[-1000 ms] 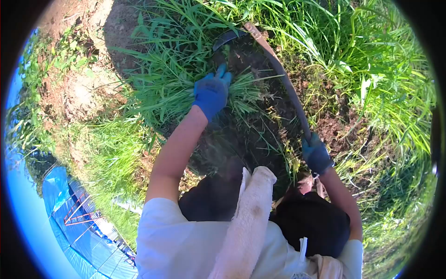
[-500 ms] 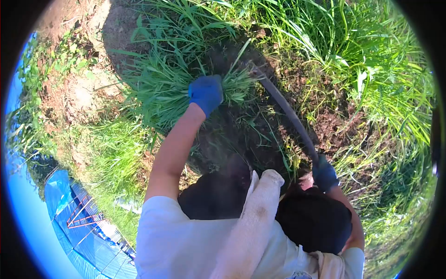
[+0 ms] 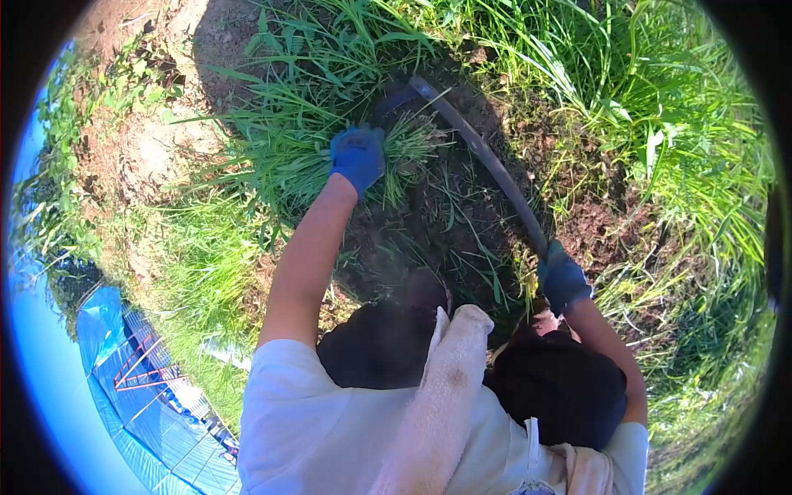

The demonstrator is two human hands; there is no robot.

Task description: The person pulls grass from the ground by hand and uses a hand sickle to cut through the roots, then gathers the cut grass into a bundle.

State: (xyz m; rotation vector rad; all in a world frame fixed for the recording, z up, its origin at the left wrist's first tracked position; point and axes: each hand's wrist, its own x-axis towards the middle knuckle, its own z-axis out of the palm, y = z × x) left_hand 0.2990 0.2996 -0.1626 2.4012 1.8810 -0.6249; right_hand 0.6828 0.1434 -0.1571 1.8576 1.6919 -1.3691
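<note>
My left hand (image 3: 358, 158), in a blue glove, is closed around a thick bunch of cut-looking green grass (image 3: 289, 161); the blades stick out on both sides of the fist. My right hand (image 3: 563, 279), gloved as well, grips the lower end of a sickle (image 3: 487, 157) with a long, curved dark handle. At the handle's far end, a dark blade (image 3: 396, 102) points left, just above my left hand and close to the standing grass (image 3: 355, 49). Grass and shadow partly cover the blade's tip.
Dark soil with loose grass (image 3: 445, 214) lies between my arms. Tall grass (image 3: 660, 99) grows to the right. Bare dirt (image 3: 157, 157) is at left, and a blue-sheeted structure (image 3: 140, 388) stands at lower left. A pale towel (image 3: 445, 388) hangs from my neck.
The sickle's far end has moved left and up, toward the grass above my left hand. My right hand has shifted up and left; my left hand has moved slightly left with the bunch.
</note>
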